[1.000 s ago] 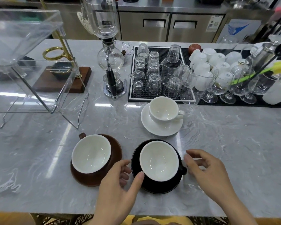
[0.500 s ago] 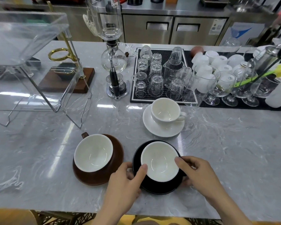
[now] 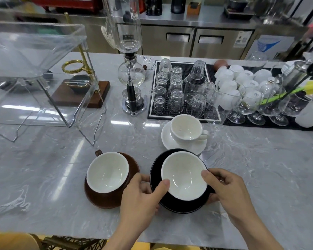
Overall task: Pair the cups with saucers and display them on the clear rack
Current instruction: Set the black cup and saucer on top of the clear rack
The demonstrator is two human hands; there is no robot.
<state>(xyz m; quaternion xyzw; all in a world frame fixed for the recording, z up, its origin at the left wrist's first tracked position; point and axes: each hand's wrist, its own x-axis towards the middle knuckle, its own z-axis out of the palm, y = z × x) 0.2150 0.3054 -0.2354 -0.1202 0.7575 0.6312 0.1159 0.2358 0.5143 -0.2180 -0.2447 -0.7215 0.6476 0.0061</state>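
the black cup [image 3: 184, 175] and black saucer [image 3: 156, 166] were white inside the bowl only; the brown cup [image 3: 107, 173] likewise sat on a brown saucer [image 3: 134, 161]. the white cup [image 3: 186, 128] matched its white saucer [image 3: 165, 136]. the counter [image 3: 260, 159] was grey marble (veined paler), the rack [image 3: 33, 51] colourless.

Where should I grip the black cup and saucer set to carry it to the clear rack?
Grip the black saucer by its rim from both sides, as the left hand and right hand do now, thumbs on the black cup rim. The cup probably sits loose, so keep it level.
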